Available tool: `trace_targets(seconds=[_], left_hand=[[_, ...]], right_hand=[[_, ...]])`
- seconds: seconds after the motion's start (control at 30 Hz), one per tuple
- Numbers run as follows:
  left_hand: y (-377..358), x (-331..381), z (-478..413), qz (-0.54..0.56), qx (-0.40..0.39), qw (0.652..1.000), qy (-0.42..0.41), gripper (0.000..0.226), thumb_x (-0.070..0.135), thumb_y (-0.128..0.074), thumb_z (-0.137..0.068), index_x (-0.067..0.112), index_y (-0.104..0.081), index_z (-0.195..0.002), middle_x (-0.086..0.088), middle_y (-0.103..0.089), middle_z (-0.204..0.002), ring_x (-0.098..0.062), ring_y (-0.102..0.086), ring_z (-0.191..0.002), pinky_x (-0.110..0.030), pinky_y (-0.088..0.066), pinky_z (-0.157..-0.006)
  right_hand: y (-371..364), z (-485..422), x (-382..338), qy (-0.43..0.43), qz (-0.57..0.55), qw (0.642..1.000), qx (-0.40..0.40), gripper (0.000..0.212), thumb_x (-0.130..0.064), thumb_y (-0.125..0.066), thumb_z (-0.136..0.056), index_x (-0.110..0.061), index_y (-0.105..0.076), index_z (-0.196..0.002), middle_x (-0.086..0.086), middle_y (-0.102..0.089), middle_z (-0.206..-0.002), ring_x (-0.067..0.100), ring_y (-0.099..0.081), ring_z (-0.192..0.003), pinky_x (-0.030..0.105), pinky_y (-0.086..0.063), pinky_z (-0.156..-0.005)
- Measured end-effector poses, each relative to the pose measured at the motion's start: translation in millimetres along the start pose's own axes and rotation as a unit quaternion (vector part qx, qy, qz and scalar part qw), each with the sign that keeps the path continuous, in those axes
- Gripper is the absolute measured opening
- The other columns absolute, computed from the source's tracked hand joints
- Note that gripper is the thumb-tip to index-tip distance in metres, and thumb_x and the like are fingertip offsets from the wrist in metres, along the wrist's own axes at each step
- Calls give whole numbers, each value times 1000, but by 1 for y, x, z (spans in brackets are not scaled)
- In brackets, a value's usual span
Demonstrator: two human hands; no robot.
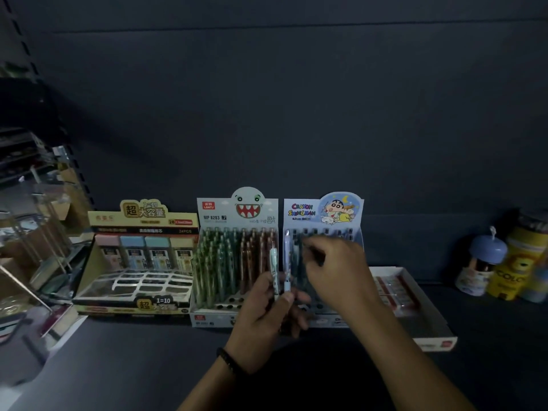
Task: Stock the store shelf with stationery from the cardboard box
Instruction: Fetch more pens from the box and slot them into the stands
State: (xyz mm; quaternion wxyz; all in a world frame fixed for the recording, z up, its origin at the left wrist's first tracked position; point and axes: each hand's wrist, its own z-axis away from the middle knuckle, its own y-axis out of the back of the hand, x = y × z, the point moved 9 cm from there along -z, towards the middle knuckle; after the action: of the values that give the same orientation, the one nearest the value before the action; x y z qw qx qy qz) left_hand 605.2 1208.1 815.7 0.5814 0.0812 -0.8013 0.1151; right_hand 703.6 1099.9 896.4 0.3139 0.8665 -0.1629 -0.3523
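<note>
left grip [267,315]: closed round a small bunch of pens [273,264], held upright. Two pale ones stick up above the fingers, right in front of the gap between the two pen boxes. There's a dark bead bracelet [228,361] on that wrist.

right grip [335,271]: over the Crayon Shin-chan box [323,210], fingers curled down at the pen row inside it. It's way too blurry there, so I honestly can't tell if it's pinching a pen or just touching the tops.

Crayon Shin-chan box: stands on the shelf [142,351] against the back wall. Dark-capped pens stand along the back row and there are open holes near the front.

monster box [237,210]: touching the Shin-chan box on its left. It's packed with green pens on the left and brown ones on the right, with a few bare holes at the front.

lead refill box [142,221]: further left again, beige and gold, with a row of pastel-capped cases at the back and a white grid in front.

flat tray [439,327]: just right of the Shin-chan box, low and white, with reddish packs inside.

far right: a blue-lidded jar [482,262] beside a yellow tube [511,271].

lighting: super dim, so details are murky.
</note>
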Motion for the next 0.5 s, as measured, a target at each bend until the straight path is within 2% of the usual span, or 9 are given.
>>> trace_targets(seconds=[0.07,0.13,0.23,0.37,0.5], left_hand=[[0,-1,0,23,0,1000,8,11,4,-47,-109,1,-46,-119,-23,-71,-101,-34,-65,-65,-37,-50,-55],[0,-1,-1,36,-1,999,13,12,1,-48,-108,5,-46,-120,-23,-71,-96,-33,-65,-65,-35,-50,-54],[-3,-2,1,24,-12,1000,11,12,-1,-49,-107,4,-45,-118,-24,-71,-93,-33,-66,-65,-36,-51,-54],[-7,-7,1,20,-22,999,19,16,-1,-51,-107,-1,-41,-119,-24,-72,-94,-32,-67,-66,-36,-52,-54],[-6,-8,3,54,-13,998,35,19,14,-53,-106,9,-53,-124,-26,-72,-104,-38,-71,-72,-39,-57,-61]], right_hand=[[15,4,-6,-6,-8,1000,30,24,-27,-62,-101,-29,-77,-120,-11,-78,-99,6,-68,-85,31,-59,-82],[32,10,-10,-16,-69,995,76,20,-31,-68,-100,-30,-78,-117,-16,-76,-90,1,-69,-80,22,-58,-77],[29,18,-11,-45,-176,983,30,27,-35,-77,-94,-34,-75,-121,-19,-73,-84,-3,-71,-83,12,-55,-72],[24,23,-9,-52,-173,983,14,36,-29,-83,-90,-36,-72,-124,-20,-72,-83,-4,-71,-84,18,-56,-77],[32,26,-3,-71,-250,964,47,41,-20,-83,-90,-35,-71,-126,-12,-76,-81,4,-73,-77,20,-56,-73]])
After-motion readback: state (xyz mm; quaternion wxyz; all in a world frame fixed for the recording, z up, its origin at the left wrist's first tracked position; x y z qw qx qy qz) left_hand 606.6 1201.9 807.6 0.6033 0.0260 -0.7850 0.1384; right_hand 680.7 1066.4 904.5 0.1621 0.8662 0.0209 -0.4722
